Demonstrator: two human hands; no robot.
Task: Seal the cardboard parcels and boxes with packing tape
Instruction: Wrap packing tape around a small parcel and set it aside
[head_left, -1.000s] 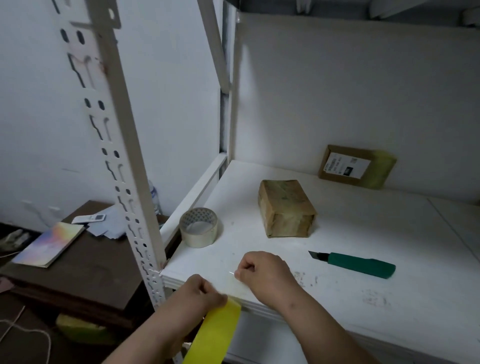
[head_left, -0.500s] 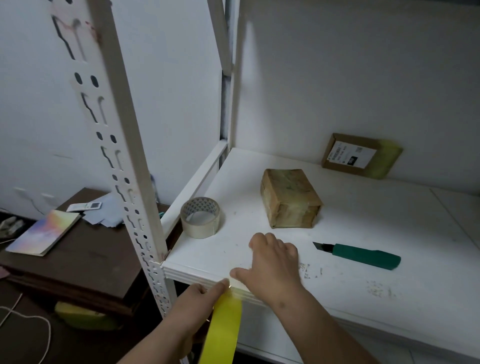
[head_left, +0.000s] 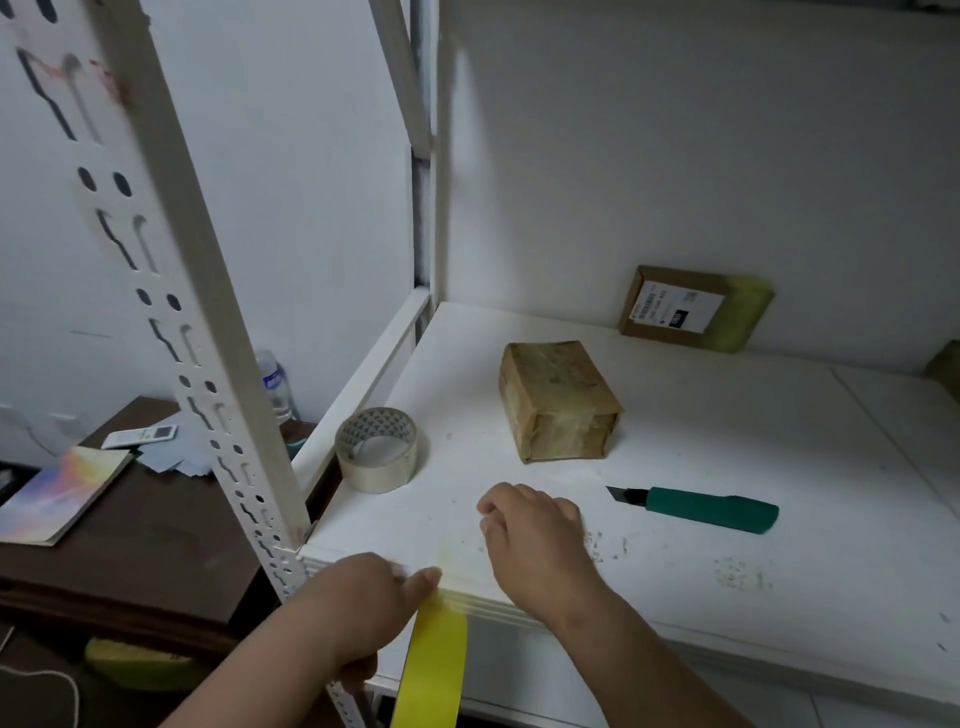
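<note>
With the left hand (head_left: 363, 597) pinching the yellow tape strip (head_left: 434, 670) at the shelf (head_left: 727, 597) front edge, the right hand (head_left: 535, 540), loosely curled and empty, should press the end flat.

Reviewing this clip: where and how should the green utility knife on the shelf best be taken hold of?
Grip the green utility knife around its handle's mid-length, coming from above. It lies flat on the shelf with its dark blade pointing left, so keep fingers right of that tip.

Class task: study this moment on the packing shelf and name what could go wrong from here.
1. The utility knife lies with its blade out, pointing towards the right hand; a careless reach could cut.
2. The yellow tape strip, pressed at the shelf edge by the left hand, may twist or peel off.
</note>
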